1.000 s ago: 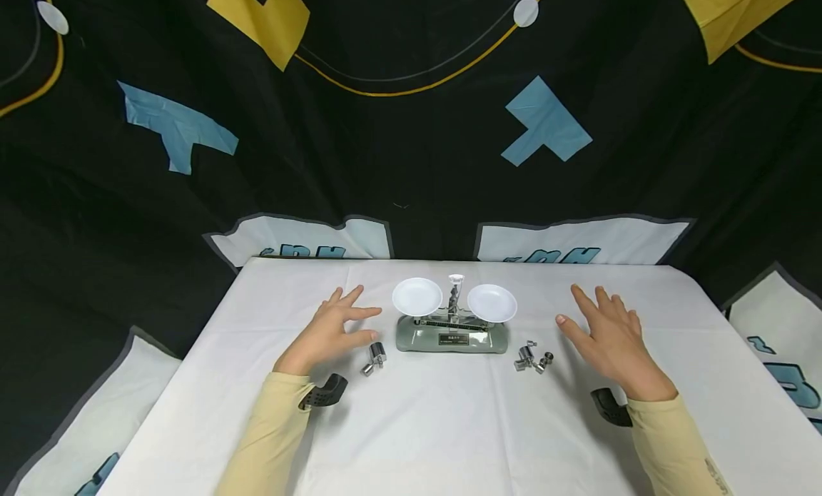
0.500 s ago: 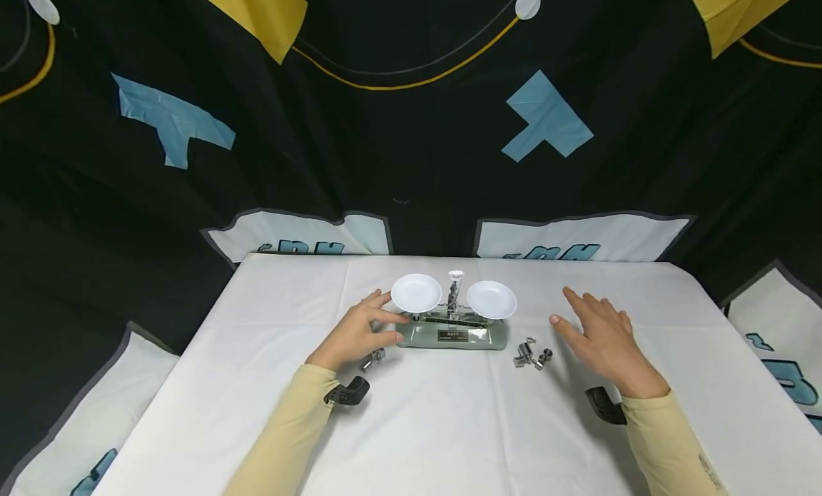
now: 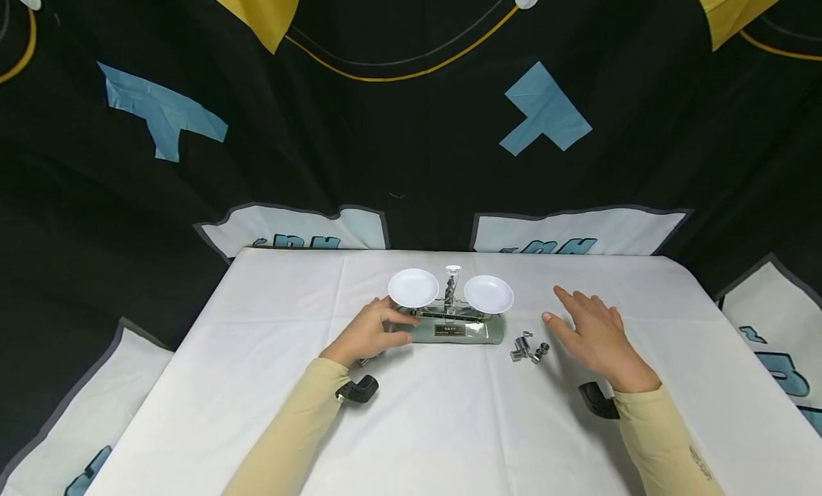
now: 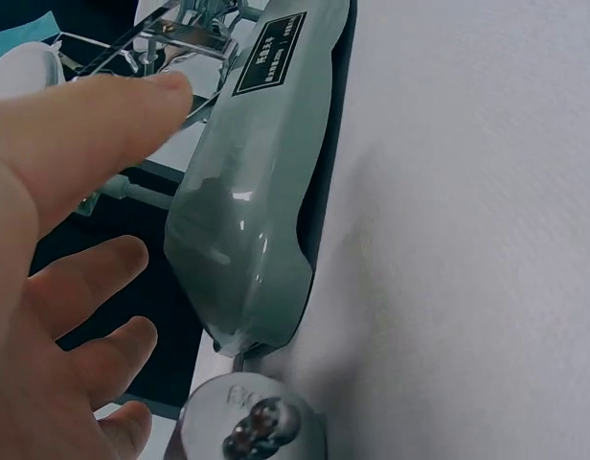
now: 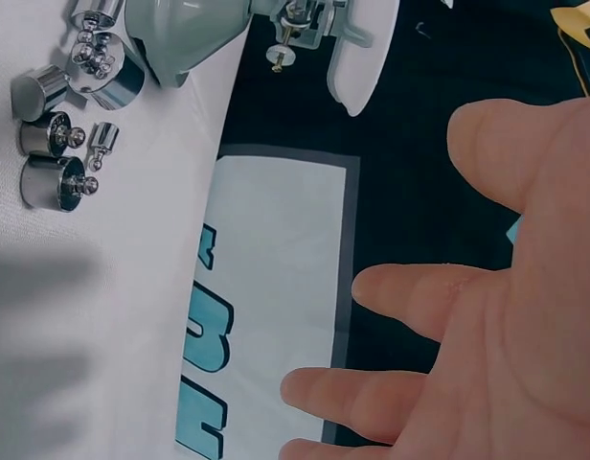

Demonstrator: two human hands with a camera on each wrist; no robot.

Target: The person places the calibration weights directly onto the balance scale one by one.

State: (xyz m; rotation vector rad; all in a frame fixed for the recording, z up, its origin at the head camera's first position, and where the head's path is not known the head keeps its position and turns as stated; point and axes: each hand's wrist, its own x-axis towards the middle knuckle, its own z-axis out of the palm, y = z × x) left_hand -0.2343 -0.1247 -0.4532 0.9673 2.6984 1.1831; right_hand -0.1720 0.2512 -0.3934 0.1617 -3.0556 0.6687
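A small balance scale with a grey-green base [image 3: 472, 332] stands on the white table. It carries two white pans, the left pan [image 3: 413, 287] and the right pan [image 3: 489, 294]. My left hand [image 3: 369, 332] is at the base's left end, fingers spread. In the left wrist view a gap shows between its fingers and the base; contact elsewhere cannot be told. A knobbed metal weight [image 4: 209, 407] lies near that end, mostly hidden from above by the hand. My right hand [image 3: 594, 337] hovers right of several shiny metal weights [image 3: 521, 346], fingers apart, holding nothing.
The white cloth-covered table [image 3: 443, 424] reaches back to a black curtain [image 3: 398, 146] with blue and yellow patches. Black wrist devices [image 3: 357, 389] sit on both forearms. The right-hand weights include several knobbed cylinders [image 5: 48, 182] close together.
My left hand has moved right, from beside the left weights to the scale's left end, covering those weights. My right hand has drifted slightly left. The scale stays where it was on the table.
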